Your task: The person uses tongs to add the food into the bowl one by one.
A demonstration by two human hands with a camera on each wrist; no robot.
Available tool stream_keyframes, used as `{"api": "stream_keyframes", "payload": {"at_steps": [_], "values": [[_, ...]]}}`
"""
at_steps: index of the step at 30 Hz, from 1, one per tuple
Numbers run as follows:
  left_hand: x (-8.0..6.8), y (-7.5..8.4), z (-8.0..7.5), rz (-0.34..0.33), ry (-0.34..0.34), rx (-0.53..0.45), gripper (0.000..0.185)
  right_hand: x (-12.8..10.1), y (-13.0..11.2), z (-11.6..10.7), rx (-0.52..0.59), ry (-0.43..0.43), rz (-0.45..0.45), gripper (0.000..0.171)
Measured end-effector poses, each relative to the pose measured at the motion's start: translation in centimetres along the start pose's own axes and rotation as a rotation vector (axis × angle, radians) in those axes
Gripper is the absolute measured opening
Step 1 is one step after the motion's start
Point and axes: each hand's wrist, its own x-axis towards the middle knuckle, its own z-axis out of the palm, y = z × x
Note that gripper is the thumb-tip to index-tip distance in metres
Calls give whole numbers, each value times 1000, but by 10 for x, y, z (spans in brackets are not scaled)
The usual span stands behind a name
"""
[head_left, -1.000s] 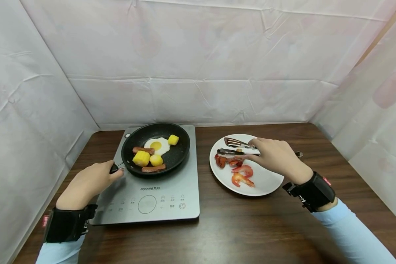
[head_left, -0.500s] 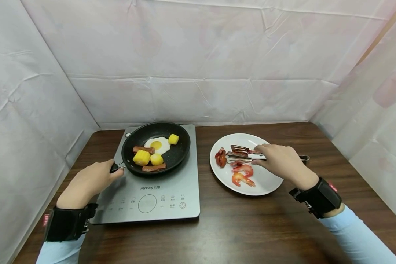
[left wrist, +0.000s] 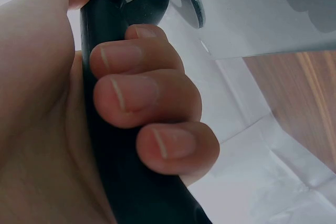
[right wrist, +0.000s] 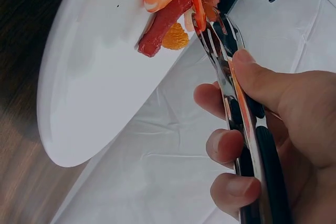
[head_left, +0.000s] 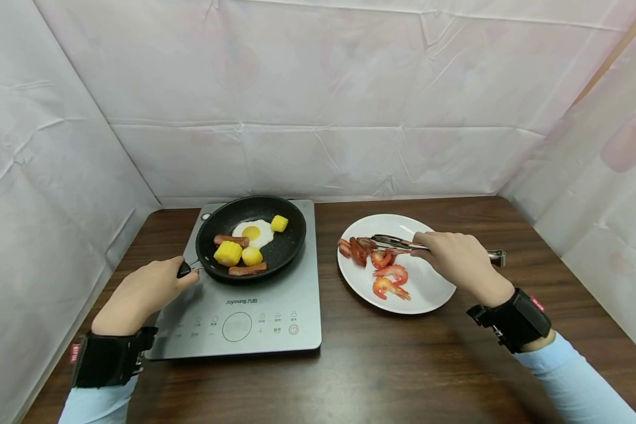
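My left hand [head_left: 143, 291] grips the black handle [left wrist: 139, 198] of a frying pan [head_left: 283, 253] on the induction cooker, fingers curled round it. In the pan lie a fried egg [head_left: 259, 237], corn pieces [head_left: 228, 254], a round yellow piece [head_left: 251, 256] and two sausage pieces [head_left: 247, 269]. Over the white plate [head_left: 424, 291], my right hand [head_left: 456, 259] holds metal food tongs [head_left: 394, 242] squeezed nearly together. Their forked tips are among the shrimp [head_left: 391, 272] and reddish sausage pieces [head_left: 357, 252]; I cannot tell which piece they pinch. An orange-yellow piece [right wrist: 176, 38] shows beside a sausage in the right wrist view.
The silver induction cooker [head_left: 297, 300] stands on the left of a dark wooden table [head_left: 371, 365], the plate to its right. Pale plastic sheeting [head_left: 318, 106] walls off the back and both sides.
My right hand has moved slightly right, and the tongs, spread earlier, have drawn nearly together over the food. Pieces at the plate's left have shifted. My left hand and the pan stay nearly still.
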Motion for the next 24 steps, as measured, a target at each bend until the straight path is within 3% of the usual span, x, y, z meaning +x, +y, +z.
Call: {"api": "stream_keyframes", "payload": {"at_steps": [24], "values": [[0,1,1,-3,6,-1,72,-2,6,-5,12,-18,54,15]]}}
